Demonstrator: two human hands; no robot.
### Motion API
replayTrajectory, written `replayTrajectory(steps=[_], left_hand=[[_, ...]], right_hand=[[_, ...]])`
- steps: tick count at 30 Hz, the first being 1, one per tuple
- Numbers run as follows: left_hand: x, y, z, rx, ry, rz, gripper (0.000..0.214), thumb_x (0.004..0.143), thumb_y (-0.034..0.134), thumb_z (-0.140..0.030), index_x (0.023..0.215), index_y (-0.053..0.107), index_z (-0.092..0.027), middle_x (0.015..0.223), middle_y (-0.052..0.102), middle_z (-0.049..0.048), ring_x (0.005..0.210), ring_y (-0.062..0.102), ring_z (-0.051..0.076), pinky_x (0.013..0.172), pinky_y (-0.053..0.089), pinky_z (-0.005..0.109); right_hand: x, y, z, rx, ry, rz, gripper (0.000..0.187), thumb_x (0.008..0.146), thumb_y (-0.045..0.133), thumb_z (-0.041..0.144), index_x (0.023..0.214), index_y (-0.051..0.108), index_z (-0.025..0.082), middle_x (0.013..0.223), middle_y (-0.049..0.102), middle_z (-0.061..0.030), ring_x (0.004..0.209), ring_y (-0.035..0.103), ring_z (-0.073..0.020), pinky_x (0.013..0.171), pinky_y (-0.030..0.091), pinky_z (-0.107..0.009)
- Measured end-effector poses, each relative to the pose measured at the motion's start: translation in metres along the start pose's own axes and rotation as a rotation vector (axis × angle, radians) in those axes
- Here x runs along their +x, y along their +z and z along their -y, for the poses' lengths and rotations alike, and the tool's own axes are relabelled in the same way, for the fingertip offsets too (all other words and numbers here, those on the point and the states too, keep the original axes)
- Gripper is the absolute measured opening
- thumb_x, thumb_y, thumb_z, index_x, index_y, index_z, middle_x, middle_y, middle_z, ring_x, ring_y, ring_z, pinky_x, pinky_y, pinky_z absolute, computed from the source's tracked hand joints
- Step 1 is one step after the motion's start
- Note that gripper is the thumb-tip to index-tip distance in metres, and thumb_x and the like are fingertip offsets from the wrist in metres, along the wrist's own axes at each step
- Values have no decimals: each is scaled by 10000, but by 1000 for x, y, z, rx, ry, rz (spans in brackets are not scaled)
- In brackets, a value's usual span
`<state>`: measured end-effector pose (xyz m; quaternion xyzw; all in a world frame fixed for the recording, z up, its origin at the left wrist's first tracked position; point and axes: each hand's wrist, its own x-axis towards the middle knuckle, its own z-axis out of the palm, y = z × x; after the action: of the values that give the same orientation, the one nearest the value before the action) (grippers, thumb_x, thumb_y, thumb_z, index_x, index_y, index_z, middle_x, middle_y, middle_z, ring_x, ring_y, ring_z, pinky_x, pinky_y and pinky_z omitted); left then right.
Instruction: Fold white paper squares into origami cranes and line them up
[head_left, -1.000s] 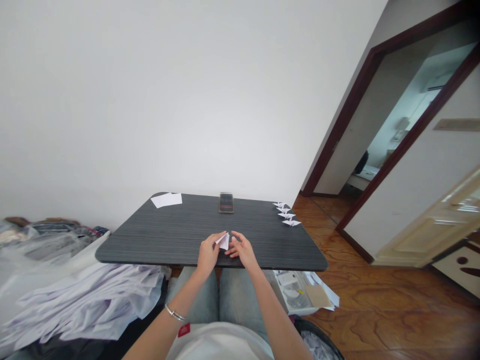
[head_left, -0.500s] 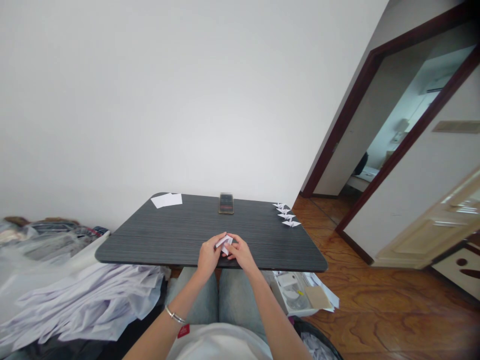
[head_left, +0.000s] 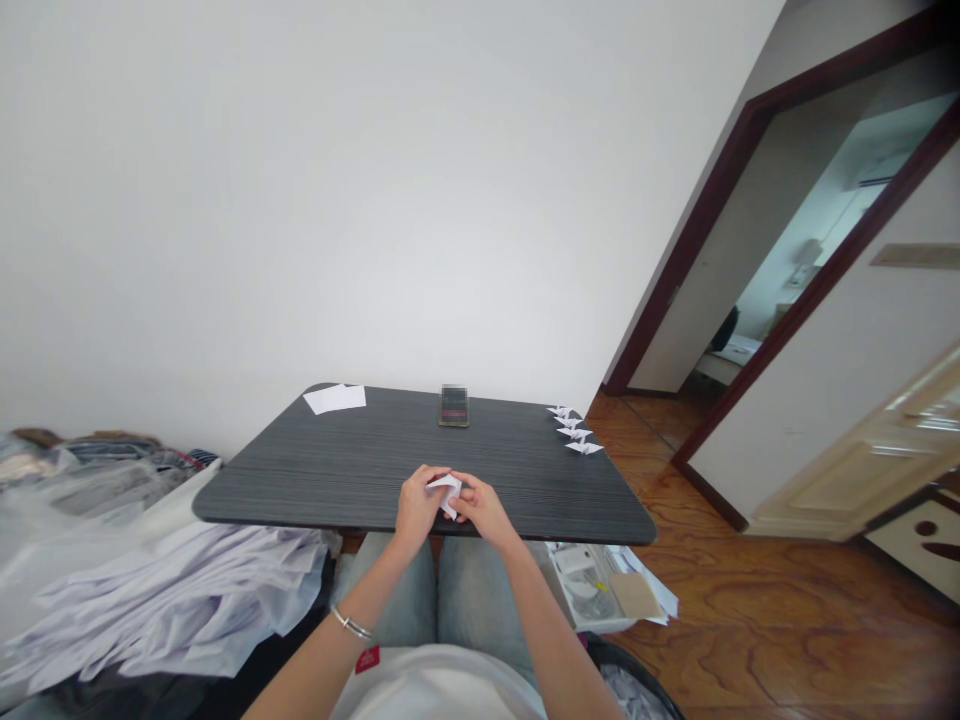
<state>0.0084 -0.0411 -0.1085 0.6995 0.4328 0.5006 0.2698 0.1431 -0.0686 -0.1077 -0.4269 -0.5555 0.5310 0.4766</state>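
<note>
A small folded white paper piece (head_left: pixel 446 490) is pinched between my two hands just above the near edge of a dark wood-grain table (head_left: pixel 345 470). My left hand (head_left: pixel 414 507) curls round its left side, fingers closed on it. My right hand (head_left: pixel 481 508) grips the right side with fingertips pressed together. A thin bracelet sits on my left wrist. Much of the paper is hidden by my fingers.
A phone (head_left: pixel 454 406) stands at the table's far middle. Loose white sheets (head_left: pixel 335 398) lie at the far left corner, several folded paper cranes (head_left: pixel 574 430) along the right edge. Crumpled paper and cloth (head_left: pixel 172 590) pile at my left; a box of supplies (head_left: pixel 600 590) sits on the floor at right.
My hands drew together and closed round the folded paper, which stood up as a flat triangle a second ago and is now bunched smaller between my fingers.
</note>
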Motion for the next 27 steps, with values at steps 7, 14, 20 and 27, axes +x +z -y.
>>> replayTrajectory(steps=[7, 14, 20, 27], left_hand=[[0, -2, -1, -34, -15, -9, 242, 707, 467, -97, 848, 651, -168, 815, 640, 34, 760, 588, 154, 701, 434, 260], [1, -6, -3, -106, -10, 12, 319, 654, 449, -42, 871, 652, -161, 877, 665, 43, 829, 593, 170, 749, 439, 274], [4, -7, 0, -143, -38, 14, 328, 637, 453, -38, 876, 652, -145, 774, 665, 28, 730, 597, 158, 689, 453, 262], [6, -4, 6, -142, -75, 5, 297, 628, 477, -40, 855, 646, -130, 778, 682, 45, 703, 613, 162, 633, 470, 245]], right_hand=[[-1, 0, 1, 4, -9, 8, 521, 654, 642, 321, 1125, 476, 169, 701, 658, -2, 605, 624, -161, 488, 417, -224], [1, 0, -1, 13, -14, 0, 531, 658, 640, 337, 1125, 463, 157, 673, 650, -2, 585, 628, -161, 480, 414, -221], [-1, 0, 1, -4, -30, -4, 538, 694, 597, 330, 1175, 424, 161, 633, 616, 23, 582, 630, -153, 466, 405, -200], [-1, 1, -1, -59, -43, 0, 542, 708, 568, 303, 1211, 400, 197, 672, 622, 21, 592, 628, -151, 467, 409, -202]])
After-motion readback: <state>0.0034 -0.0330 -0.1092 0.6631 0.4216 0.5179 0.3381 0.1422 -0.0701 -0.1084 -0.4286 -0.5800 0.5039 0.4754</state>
